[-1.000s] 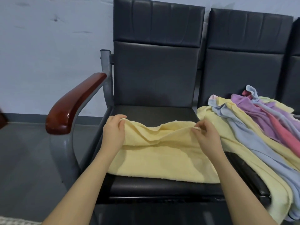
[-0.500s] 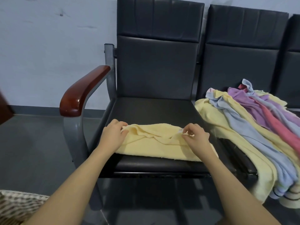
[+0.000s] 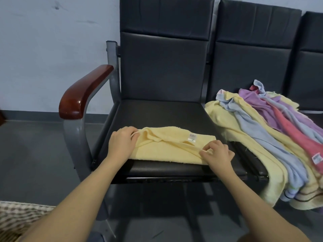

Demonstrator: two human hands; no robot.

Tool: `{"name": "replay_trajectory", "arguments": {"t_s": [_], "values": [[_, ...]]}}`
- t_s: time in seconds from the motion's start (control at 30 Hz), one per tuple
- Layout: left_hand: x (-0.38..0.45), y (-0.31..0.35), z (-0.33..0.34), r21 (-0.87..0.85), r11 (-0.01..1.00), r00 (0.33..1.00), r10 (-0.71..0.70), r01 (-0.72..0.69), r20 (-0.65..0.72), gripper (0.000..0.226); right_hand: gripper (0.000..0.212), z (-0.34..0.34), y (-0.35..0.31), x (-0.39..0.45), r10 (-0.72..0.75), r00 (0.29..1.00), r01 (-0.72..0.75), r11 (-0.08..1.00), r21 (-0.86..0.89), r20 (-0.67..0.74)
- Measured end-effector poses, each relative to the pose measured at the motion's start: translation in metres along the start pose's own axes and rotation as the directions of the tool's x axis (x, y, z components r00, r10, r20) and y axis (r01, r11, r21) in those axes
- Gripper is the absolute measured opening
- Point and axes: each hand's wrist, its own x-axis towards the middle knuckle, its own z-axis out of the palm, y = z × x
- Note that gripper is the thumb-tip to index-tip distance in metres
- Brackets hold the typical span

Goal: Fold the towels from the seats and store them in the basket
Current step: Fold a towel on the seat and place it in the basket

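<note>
**Pastel towels on black seats**

The folded towel (image 3: 167, 147) is pale yellow, with a white label (image 3: 192, 137). At three o'clock, the pile (image 3: 272, 137) mixes pale yellow, light blue, purple and pink, with striped hems. The seats (image 3: 157, 112) are black; the armrest (image 3: 83, 95) is glossy reddish-brown on a grey frame. At eight o'clock, the basket (image 3: 15, 213) is woven beige and brown.
</note>
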Motion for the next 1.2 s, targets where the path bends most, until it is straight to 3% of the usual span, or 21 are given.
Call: {"name": "replay_trajectory", "arguments": {"t_s": [0.2,0.33,0.5,0.67,0.77,0.9,0.97,1.1,1.2], "values": [[0.004,0.028,0.013,-0.174,0.977,0.992,0.117,-0.123,-0.042,0.012,0.011,0.014,-0.003,-0.003,-0.152,0.986,0.161,0.977,0.139,-0.069],[0.005,0.041,0.033,-0.150,0.956,0.967,0.253,-0.253,-0.022,0.018,0.001,0.024,-0.002,-0.001,-0.249,0.964,0.252,0.967,0.026,-0.089],[0.008,0.061,0.060,-0.193,0.911,0.924,0.380,-0.365,0.050,0.012,0.010,0.025,0.006,0.002,-0.267,0.956,0.258,0.962,-0.085,-0.124],[0.015,0.084,0.091,-0.198,0.904,0.916,0.397,-0.379,0.060,0.016,0.021,0.013,0.009,-0.002,-0.237,0.943,0.253,0.967,0.041,-0.232],[0.015,0.094,0.108,-0.203,0.912,0.901,0.393,-0.357,0.184,0.020,0.022,0.013,0.014,-0.002,-0.199,0.965,0.214,0.974,0.073,-0.168],[0.013,0.099,0.120,-0.104,0.902,0.840,0.429,-0.420,0.333,0.026,0.013,0.020,0.026,-0.005,-0.253,0.953,0.262,0.964,0.034,-0.165],[0.014,0.099,0.121,-0.103,0.901,0.833,0.430,-0.422,0.347,0.027,0.026,0.020,0.030,-0.007,-0.280,0.947,0.288,0.957,0.034,-0.158],[0.018,0.101,0.122,-0.209,0.922,0.885,0.375,-0.326,0.275,0.024,0.030,0.016,0.034,-0.012,-0.323,0.937,0.330,0.944,0.028,-0.133],[0.017,0.104,0.121,-0.231,0.910,0.843,0.408,-0.344,0.352,0.027,0.026,0.014,0.034,-0.012,-0.251,0.953,0.270,0.958,0.096,-0.173]]}}
